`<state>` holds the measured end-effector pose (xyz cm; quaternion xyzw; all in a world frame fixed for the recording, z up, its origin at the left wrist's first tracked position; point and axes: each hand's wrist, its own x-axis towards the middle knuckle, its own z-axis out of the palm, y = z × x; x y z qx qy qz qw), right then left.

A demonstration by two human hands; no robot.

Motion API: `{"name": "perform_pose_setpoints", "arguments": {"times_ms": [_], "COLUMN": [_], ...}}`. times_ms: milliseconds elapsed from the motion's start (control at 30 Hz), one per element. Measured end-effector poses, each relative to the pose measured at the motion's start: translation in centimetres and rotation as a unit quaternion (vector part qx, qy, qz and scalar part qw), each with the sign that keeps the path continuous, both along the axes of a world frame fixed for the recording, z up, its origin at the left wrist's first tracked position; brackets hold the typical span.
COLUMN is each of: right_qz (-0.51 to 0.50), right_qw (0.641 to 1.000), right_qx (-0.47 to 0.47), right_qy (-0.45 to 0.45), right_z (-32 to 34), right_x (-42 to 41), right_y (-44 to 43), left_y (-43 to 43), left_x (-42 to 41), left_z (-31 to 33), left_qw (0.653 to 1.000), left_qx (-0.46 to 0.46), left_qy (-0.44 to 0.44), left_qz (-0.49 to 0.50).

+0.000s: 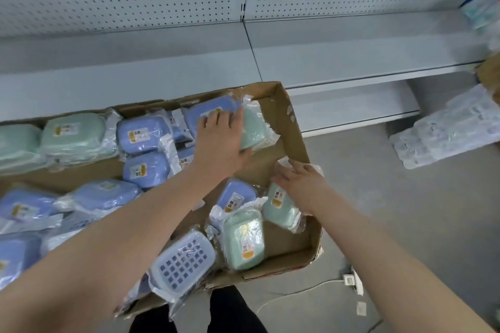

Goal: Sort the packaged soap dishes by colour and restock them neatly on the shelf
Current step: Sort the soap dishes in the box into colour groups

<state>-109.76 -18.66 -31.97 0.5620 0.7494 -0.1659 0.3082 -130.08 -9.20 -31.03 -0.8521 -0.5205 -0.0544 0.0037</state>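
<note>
A cardboard box (pixel 293 127) holds several packaged soap dishes, blue and green, each in clear plastic. My left hand (pixel 219 135) lies across a blue soap dish (pixel 208 112) and a green soap dish (pixel 253 130) at the box's far right corner, thumb curled round the green one. My right hand (pixel 303 184) rests on the top of another green soap dish (pixel 281 207) leaning against the box's right wall, fingers curved over its wrapper. More green dishes (pixel 73 135) are stacked at the far left and blue dishes (pixel 143 135) in the middle.
The white metal shelf (pixel 351 54) with its pegboard back runs behind the box. Wrapped goods (pixel 449 130) lie on the floor at the right, and other packages (pixel 481 8) sit on the shelf's far right. A white cable and plug (pixel 349 278) lie on the floor.
</note>
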Motion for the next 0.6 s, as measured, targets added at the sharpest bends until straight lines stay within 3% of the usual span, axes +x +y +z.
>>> {"name": "perform_pose_setpoints", "arguments": {"times_ms": [200,467,600], "right_qz": [0.021,-0.027,-0.062], "right_qw": [0.998,0.980,0.970], "right_qx": [0.026,0.154,0.224], "right_qy": [-0.055,-0.124,-0.071], "right_z": [0.5,6.4,8.4], "right_x": [-1.7,-7.2,-12.7], "right_y": [0.1,4.8,7.1], "left_y": [0.2,-3.0,-3.8], "left_x": [-7.2,-20.3,-26.8], "left_z": [2.4,3.2,3.5], "left_qw": [0.998,0.994,0.990], "left_qx": [0.024,-0.060,-0.084], "left_qy": [-0.029,-0.014,-0.008], "left_qz": [0.052,0.095,0.117]}}
